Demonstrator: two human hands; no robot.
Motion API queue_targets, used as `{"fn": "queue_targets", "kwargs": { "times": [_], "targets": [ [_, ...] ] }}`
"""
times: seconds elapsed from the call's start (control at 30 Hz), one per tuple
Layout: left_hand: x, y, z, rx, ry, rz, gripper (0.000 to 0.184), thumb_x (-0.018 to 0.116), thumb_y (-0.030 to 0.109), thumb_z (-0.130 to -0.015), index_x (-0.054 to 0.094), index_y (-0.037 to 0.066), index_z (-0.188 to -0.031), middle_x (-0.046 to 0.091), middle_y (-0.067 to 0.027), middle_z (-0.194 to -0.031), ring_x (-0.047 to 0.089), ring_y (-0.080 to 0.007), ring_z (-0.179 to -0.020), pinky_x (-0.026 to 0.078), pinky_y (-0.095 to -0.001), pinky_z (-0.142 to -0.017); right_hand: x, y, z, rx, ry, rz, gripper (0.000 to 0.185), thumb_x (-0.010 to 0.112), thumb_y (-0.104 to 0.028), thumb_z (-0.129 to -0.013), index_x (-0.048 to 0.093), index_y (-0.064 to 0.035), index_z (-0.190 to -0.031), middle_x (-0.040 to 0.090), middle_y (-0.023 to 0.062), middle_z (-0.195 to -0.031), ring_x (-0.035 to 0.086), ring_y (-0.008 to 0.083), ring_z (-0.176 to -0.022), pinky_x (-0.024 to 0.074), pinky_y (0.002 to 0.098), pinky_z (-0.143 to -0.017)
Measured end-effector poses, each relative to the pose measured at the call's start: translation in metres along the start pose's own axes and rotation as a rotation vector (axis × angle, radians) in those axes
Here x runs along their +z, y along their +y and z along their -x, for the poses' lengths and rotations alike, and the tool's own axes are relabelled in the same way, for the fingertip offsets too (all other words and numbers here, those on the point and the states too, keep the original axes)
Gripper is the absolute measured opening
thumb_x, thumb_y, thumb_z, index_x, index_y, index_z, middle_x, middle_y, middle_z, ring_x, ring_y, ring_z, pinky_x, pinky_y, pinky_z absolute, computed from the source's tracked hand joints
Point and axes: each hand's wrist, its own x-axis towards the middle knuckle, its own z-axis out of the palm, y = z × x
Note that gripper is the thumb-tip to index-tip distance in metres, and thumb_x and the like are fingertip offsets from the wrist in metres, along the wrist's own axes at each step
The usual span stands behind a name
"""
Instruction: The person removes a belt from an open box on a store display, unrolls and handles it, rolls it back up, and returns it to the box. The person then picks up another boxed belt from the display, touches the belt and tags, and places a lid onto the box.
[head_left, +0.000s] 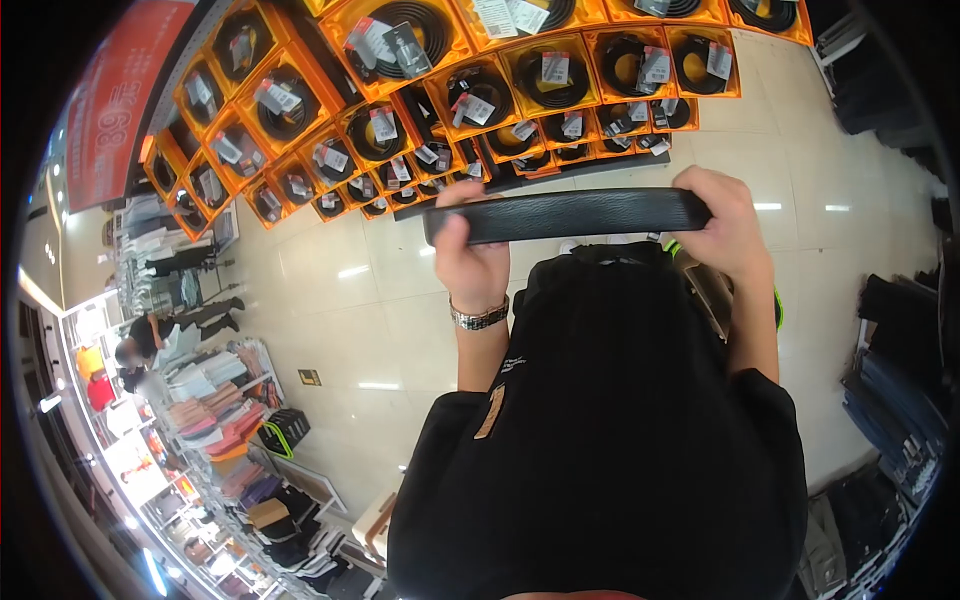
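A black leather belt [580, 214] with a grained surface is held out in front of my chest, stretched level between both hands. My left hand [472, 250], with a metal watch [480, 316] on the wrist, is closed around the belt's left part, the thumb lying over its front. At the other side, my right hand [728, 222] grips the belt's right part with fingers wrapped round it. Just beyond the belt, a display holds several orange boxes [556, 72] with coiled black belts and white tags.
A red sign [118, 100] hangs at the upper left. Folded clothes [215, 395] and a black basket [285, 432] line the left side, where a person [150, 335] stands. Dark trousers [885, 370] lie stacked at the right. Pale tiles [350, 310] cover the floor.
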Motion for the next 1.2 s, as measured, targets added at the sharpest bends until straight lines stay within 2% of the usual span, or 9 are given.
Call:
{"fn": "queue_targets", "kwargs": {
  "times": [0.03, 0.13, 0.4, 0.43, 0.6, 0.67, 0.8, 0.93, 1.2],
  "targets": [
    [-0.009, 0.004, -0.006, -0.029, -0.127, 0.131, 0.038, 0.045, 0.036, -0.090, 0.056, 0.006, -0.109, 0.060, -0.0039, -0.080, 0.046, -0.0112, -0.059, 0.037, -0.0265, -0.054, -0.002, 0.003, 0.000, -0.036, 0.063, 0.050, 0.025, 0.068, -0.001, -0.059, 0.054, -0.0027, -0.080, 0.055, 0.0118, -0.067, 0.055, 0.0315, -0.062, 0.0448, 0.0345, -0.058],
    [-0.002, 0.018, -0.008, 0.005, 0.244, 0.129, 0.037, 0.038, 0.036, -0.094, 0.057, 0.005, -0.105, 0.045, 0.0039, -0.061, 0.036, -0.0085, -0.050, 0.032, -0.0233, -0.050, -0.013, 0.018, 0.007, -0.038, 0.126, 0.118, 0.024, 0.068, -0.002, -0.059, 0.053, -0.0024, -0.078, 0.054, 0.0123, -0.067, 0.055, 0.0307, -0.061, 0.0442, 0.0341, -0.058],
    [-0.020, 0.033, -0.009, 0.095, 0.306, 0.087, 0.031, 0.045, 0.031, -0.091, 0.058, 0.009, -0.108, 0.045, 0.0037, -0.065, 0.036, -0.0079, -0.054, 0.037, -0.0256, -0.061, -0.021, 0.034, 0.022, 0.082, 0.094, 0.134, 0.021, 0.067, -0.001, -0.062, 0.053, -0.0015, -0.077, 0.052, 0.0087, -0.066, 0.051, 0.0208, -0.059, 0.0420, 0.0281, -0.057],
    [-0.026, 0.034, -0.008, 0.124, 0.270, 0.032, 0.030, 0.045, 0.029, -0.091, 0.058, 0.007, -0.107, 0.045, 0.0032, -0.066, 0.037, -0.0080, -0.056, 0.037, -0.0248, -0.061, -0.020, 0.034, 0.022, 0.065, 0.109, 0.129, 0.019, 0.066, -0.001, -0.064, 0.052, -0.0010, -0.076, 0.050, 0.0056, -0.064, 0.049, 0.0144, -0.058, 0.0408, 0.0251, -0.056],
    [-0.020, 0.034, -0.004, 0.228, 0.261, -0.147, 0.028, 0.042, 0.021, -0.091, 0.056, 0.001, -0.106, 0.055, -0.0040, -0.078, 0.044, -0.0090, -0.063, 0.037, -0.0236, -0.059, -0.015, 0.023, 0.021, 0.068, 0.106, 0.009, 0.019, 0.066, 0.000, -0.063, 0.053, -0.0010, -0.077, 0.052, 0.0071, -0.065, 0.051, 0.0165, -0.058, 0.0417, 0.0252, -0.057],
    [-0.023, 0.034, -0.002, 0.192, 0.037, -0.243, 0.028, 0.045, 0.020, -0.088, 0.055, 0.000, -0.106, 0.058, -0.0087, -0.087, 0.049, -0.0131, -0.073, 0.040, -0.0251, -0.065, -0.013, 0.014, 0.016, 0.053, 0.102, -0.007, 0.020, 0.066, -0.001, -0.062, 0.054, -0.0012, -0.078, 0.054, 0.0088, -0.065, 0.053, 0.0184, -0.058, 0.0428, 0.0261, -0.057],
    [-0.011, 0.032, -0.002, 0.241, -0.006, -0.469, 0.037, 0.050, 0.022, -0.086, 0.051, -0.002, -0.114, 0.055, -0.0081, -0.088, 0.051, -0.0183, -0.084, 0.041, -0.0338, -0.084, -0.011, 0.005, 0.011, 0.024, 0.117, 0.014, 0.020, 0.067, -0.001, -0.062, 0.055, -0.0019, -0.078, 0.054, 0.0080, -0.065, 0.053, 0.0186, -0.057, 0.0428, 0.0261, -0.056],
    [-0.016, 0.043, -0.013, 0.078, 0.045, 0.219, 0.041, 0.049, 0.021, -0.088, 0.049, 0.000, -0.123, 0.056, -0.0087, -0.097, 0.051, -0.0221, -0.092, 0.041, -0.0361, -0.086, -0.022, 0.007, 0.010, 0.011, 0.150, 0.093, 0.020, 0.068, -0.001, -0.062, 0.055, -0.0021, -0.078, 0.054, 0.0079, -0.065, 0.053, 0.0190, -0.056, 0.0428, 0.0262, -0.055],
    [-0.035, 0.056, -0.011, 0.215, 0.154, 0.164, 0.038, 0.047, 0.016, -0.087, 0.048, 0.004, -0.124, 0.055, -0.0078, -0.098, 0.050, -0.0245, -0.097, 0.040, -0.0392, -0.091, -0.035, 0.028, 0.023, 0.149, 0.164, 0.144, 0.016, 0.065, 0.002, -0.066, 0.054, -0.0013, -0.076, 0.048, 0.0039, -0.062, 0.046, 0.0102, -0.058, 0.0394, 0.0235, -0.056]
  ]
}}
